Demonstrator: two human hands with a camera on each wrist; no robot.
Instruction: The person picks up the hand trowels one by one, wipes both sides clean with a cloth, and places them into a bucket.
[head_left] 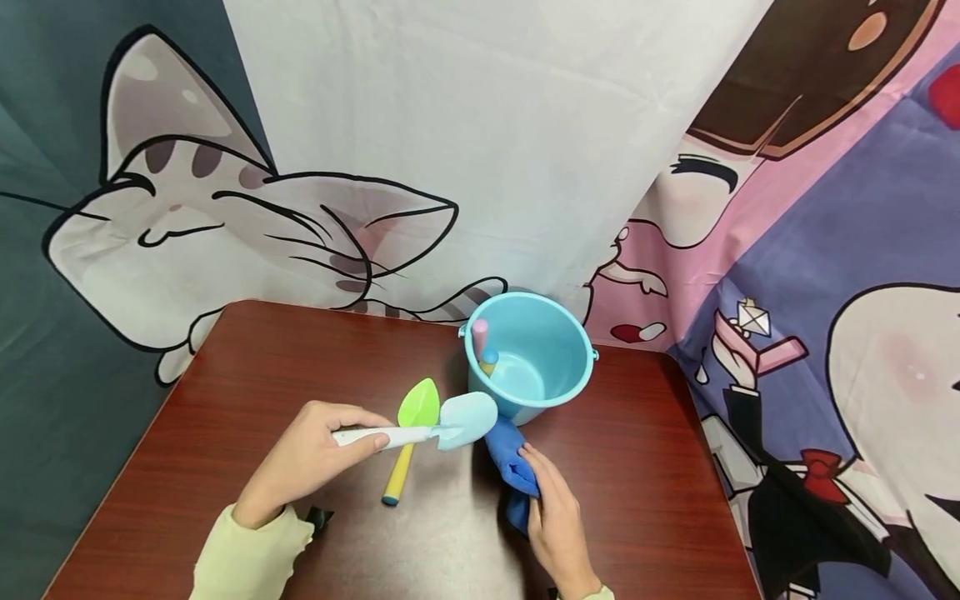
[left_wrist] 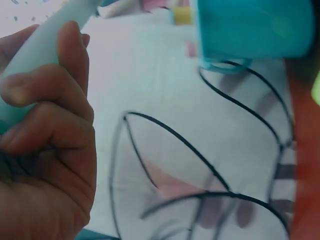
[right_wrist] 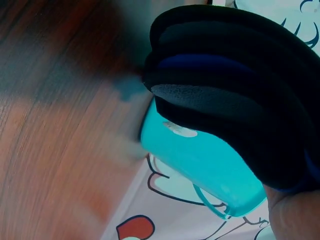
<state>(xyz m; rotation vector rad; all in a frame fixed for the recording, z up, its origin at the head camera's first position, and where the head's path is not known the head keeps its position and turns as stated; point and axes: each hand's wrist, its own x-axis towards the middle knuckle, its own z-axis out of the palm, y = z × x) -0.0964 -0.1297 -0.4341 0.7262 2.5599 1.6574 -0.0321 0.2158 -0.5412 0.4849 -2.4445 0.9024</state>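
My left hand (head_left: 330, 446) grips the white handle of a toy shovel (head_left: 468, 417) with a pale blue blade, held level above the table. In the left wrist view, curled fingers (left_wrist: 50, 92) wrap the pale handle (left_wrist: 45, 37). Below the shovel lies a small trowel with a green blade (head_left: 418, 403) and a yellow handle (head_left: 400, 473), partly hidden by it. My right hand (head_left: 557, 517) holds a folded blue cloth (head_left: 512, 458) close in front of the light blue bucket (head_left: 581, 367). The cloth's dark folds (right_wrist: 215, 100) fill much of the right wrist view.
Inside the bucket, a pink handle (head_left: 480, 333) and a blue-and-yellow handle end (head_left: 489, 358) lean at the left wall. The brown wooden table (head_left: 300, 358) ends at a cartoon-printed cloth backdrop (head_left: 465, 125). A small black object (head_left: 320, 518) shows beside the left sleeve.
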